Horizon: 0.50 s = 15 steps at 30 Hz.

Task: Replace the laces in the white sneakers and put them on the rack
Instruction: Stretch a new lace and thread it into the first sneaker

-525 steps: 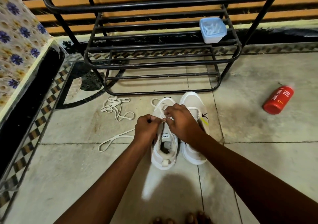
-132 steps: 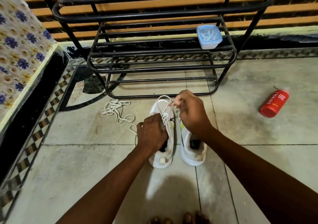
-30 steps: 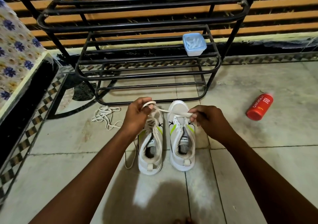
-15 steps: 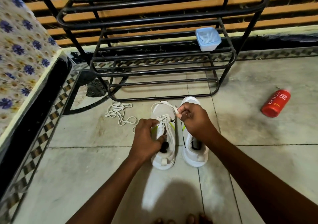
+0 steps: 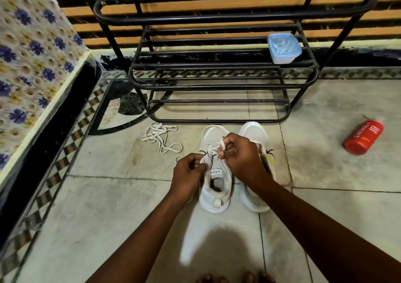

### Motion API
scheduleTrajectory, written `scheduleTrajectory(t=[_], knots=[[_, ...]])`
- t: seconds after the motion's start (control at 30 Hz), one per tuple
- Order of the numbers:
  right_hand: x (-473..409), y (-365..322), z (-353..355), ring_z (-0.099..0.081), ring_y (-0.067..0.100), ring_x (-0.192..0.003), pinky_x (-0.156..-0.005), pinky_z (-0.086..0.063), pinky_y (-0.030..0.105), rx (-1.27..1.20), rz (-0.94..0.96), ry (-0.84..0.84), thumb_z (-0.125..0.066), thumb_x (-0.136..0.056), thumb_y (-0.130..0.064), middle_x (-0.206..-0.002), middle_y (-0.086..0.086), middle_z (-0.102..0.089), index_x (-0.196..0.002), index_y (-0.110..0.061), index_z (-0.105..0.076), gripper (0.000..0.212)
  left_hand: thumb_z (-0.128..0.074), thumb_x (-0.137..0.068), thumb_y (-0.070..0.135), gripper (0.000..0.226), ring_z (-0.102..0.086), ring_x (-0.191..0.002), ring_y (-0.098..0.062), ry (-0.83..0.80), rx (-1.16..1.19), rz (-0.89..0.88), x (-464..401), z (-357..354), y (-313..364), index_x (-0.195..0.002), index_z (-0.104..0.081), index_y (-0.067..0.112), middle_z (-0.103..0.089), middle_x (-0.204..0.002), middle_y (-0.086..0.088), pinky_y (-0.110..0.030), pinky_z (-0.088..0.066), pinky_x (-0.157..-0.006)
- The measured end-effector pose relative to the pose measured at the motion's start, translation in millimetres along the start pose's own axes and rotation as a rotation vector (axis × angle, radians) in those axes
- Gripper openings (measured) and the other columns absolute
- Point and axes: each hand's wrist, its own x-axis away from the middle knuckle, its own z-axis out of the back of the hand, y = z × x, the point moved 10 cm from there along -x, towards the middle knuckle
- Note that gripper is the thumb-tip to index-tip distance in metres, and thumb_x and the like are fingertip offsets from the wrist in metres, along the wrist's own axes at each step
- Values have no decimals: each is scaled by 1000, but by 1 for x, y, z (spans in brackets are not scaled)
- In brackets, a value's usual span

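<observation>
Pinching a lace end each, left hand & right hand sit over the left sneaker, toe pointing at the rack just beyond, w/ right sneaker alongside, nearer right hand.

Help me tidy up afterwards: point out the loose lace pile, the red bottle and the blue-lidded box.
loose lace pile (image 5: 161, 136), head view, on the tangled middle of the pile.
red bottle (image 5: 364, 136), head view, on its labelled side.
blue-lidded box (image 5: 283, 47), head view, on the lid's middle.
</observation>
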Motion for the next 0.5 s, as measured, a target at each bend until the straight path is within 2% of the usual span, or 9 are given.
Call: scheduleTrajectory(t=[0.07, 0.13, 0.2, 0.27, 0.33, 0.4, 0.5], knots=[[-2, 0, -4, -66, 25, -72, -70, -56, 40, 59, 33, 17, -60, -79, -13, -71, 9, -67, -77, -13, -56, 5, -66, -92, -3, 17, -67, -79, -24, -33, 58, 19, -1, -2, -3, -104, -74, 6, -73, -97, -26, -37, -54, -77], [-4, -2, -8, -64, 18, -69, -67, -52, 34, 109, 64, 19, -64, -80, 0, -68, 4, -66, -76, -8, -56, 13, -65, -94, -5, 17, -66, -81, -24, -63, 89, 27, -2, -4, -5, -106, -73, 5, -72, -98, -28, -36, -52, -77], [-6, -1, -13, -67, 15, -71, -70, -55, 36, 150, 67, 11, -63, -79, 7, -68, -3, -67, -73, -19, -56, 28, -64, -94, -4, 18, -67, -81, -22, -78, 100, 38, -3, -4, -7, -106, -73, 6, -74, -93, -22, -34, -52, -75], [-9, 1, -15, -70, 16, -75, -72, -56, 41, 195, 67, 28, -59, -77, -1, -69, -9, -67, -71, -37, -52, 37, -64, -95, -3, 18, -66, -80, -21, -85, 102, 39, -4, -5, -8, -106, -73, 7, -74, -93, -22, -35, -52, -74], [-9, 0, -20, -71, 18, -79, -74, -56, 45, 186, 70, 36, -48, -76, -19, -71, -11, -68, -73, -43, -48, 25, -64, -95, -2, 18, -66, -82, -25, -95, 117, 37, -4, -5, -9, -108, -72, 6, -72, -99, -28, -38, -52, -76], [-8, -1, -25, -70, 20, -81, -77, -55, 46, 204, 89, 43, -37, -72, -32, -73, -12, -69, -78, -38, -49, 15, -63, -95, -3, 19, -69, -86, -27, -101, 139, 33, -4, -5, -9, -110, -72, 5, -73, -102, -26, -39, -55, -81], [-7, -1, -28, -66, 23, -80, -78, -53, 45, 271, 122, 76, -34, -73, -34, -74, -9, -68, -84, -31, -50, 20, -64, -95, -3, 19, -70, -88, -27, -104, 145, 32, -2, -5, -8, -110, -72, 6, -74, -102, -24, -40, -55, -84]])
